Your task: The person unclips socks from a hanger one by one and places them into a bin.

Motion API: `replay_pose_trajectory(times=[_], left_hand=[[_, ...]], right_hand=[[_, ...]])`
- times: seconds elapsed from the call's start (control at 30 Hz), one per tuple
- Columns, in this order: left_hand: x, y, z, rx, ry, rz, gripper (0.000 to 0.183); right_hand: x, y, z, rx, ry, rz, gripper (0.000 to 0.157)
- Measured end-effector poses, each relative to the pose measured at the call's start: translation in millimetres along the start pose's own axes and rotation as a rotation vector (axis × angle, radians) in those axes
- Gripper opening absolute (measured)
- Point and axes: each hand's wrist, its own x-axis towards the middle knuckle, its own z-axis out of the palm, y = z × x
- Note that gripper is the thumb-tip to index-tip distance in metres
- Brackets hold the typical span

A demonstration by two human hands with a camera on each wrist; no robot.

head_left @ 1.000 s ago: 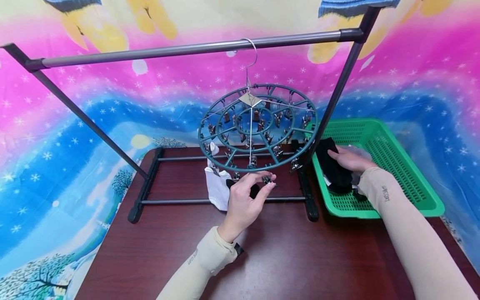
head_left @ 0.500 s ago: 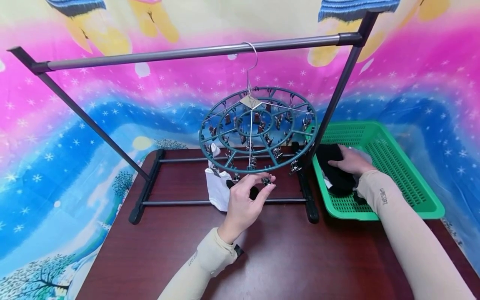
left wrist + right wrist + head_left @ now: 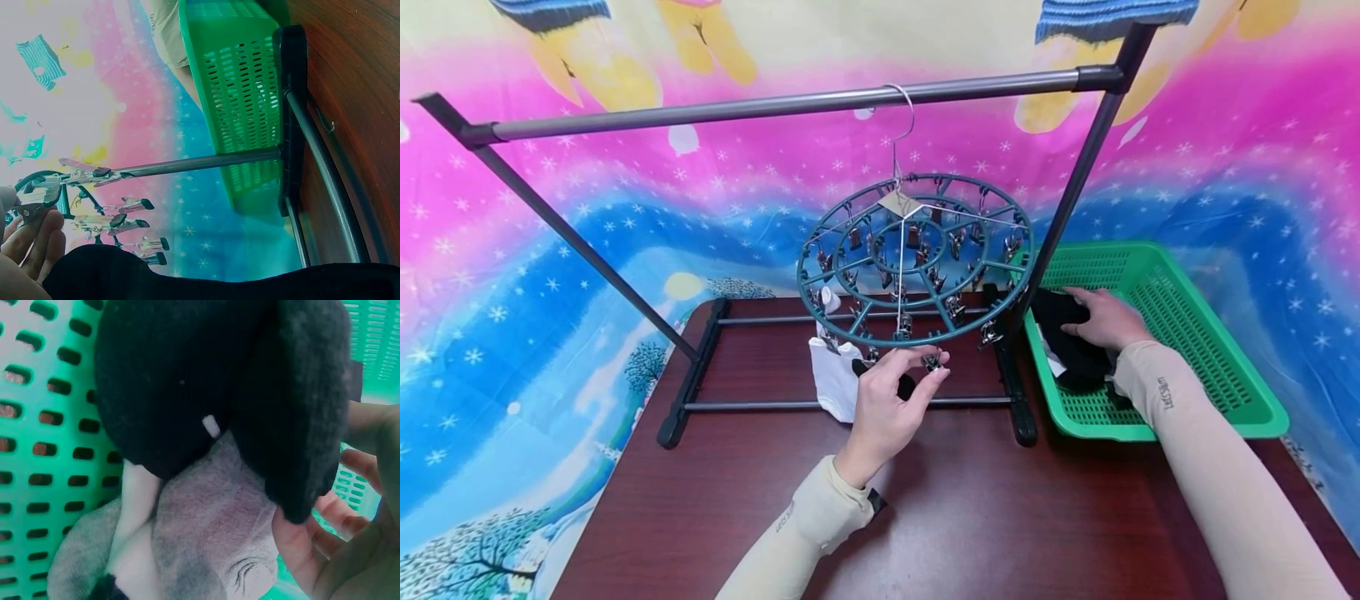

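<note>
My left hand (image 3: 891,400) pinches a metal clip (image 3: 931,362) at the front of a round green clip hanger (image 3: 916,340); the clip also shows in the left wrist view. Behind that hand, a black piece of cloth (image 3: 906,386) is partly hidden. White socks (image 3: 835,382) hang from clips to its left. My right hand (image 3: 1108,320) is inside the green basket (image 3: 1232,367), its fingers spread at the edge of a black sock (image 3: 1070,342). In the right wrist view, grey socks (image 3: 200,519) with white parts lie beneath the black one (image 3: 181,381).
A metal rack (image 3: 775,106) stands on the dark red table (image 3: 1000,517), with the hanger hooked over its top bar. Its right post (image 3: 1078,183) rises between the hanger and the basket. A patterned cloth (image 3: 737,167) covers the wall behind.
My right hand has shifted slightly over the black sock, and its index finger has lifted and straightened. The left hand keeps its pinch on the clip. The view tilted slightly.
</note>
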Motion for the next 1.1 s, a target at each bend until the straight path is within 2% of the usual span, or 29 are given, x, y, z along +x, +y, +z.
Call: replay_pose_trajectory(times=[0.13,0.3,0.57,0.73,0.83,0.9,0.97,1.1], left_hand=[[-0.6,-0.2,-0.4,0.001,-0.004,0.002,0.023],[-1.4,0.7,-2.6,0.053,-0.038,0.01,0.027],[-3.1,4.6,-5.1,0.235,-0.108,0.054,0.033],[-4.9,6.3,-6.7,0.382,-0.11,0.107,0.042],[-5.1,7.5,-8.1,0.513,-0.055,0.194,0.044],[-4.3,8.6,-9.3,0.573,0.014,0.268,0.041],[-2.3,10.1,-11.3,0.589,0.109,0.363,0.034],[6.1,10.3,-20.0,0.552,0.297,0.536,0.023]], right_hand=[[-2.1,-2.3,0.5,-0.049,-0.011,-0.016,0.069],[-3.3,-3.4,0.0,-0.074,-0.032,-0.024,0.069],[-3.7,-2.7,-0.6,-0.08,-0.049,-0.024,0.069],[-4.2,-0.9,-0.2,-0.076,-0.051,-0.027,0.069],[-4.5,-0.5,-0.5,-0.077,-0.051,-0.031,0.069],[-4.7,-0.5,-0.9,-0.076,-0.053,-0.03,0.07],[-4.7,-0.7,-1.2,-0.074,-0.059,-0.029,0.07],[-4.1,-0.6,-0.9,-0.076,-0.069,-0.028,0.071]])
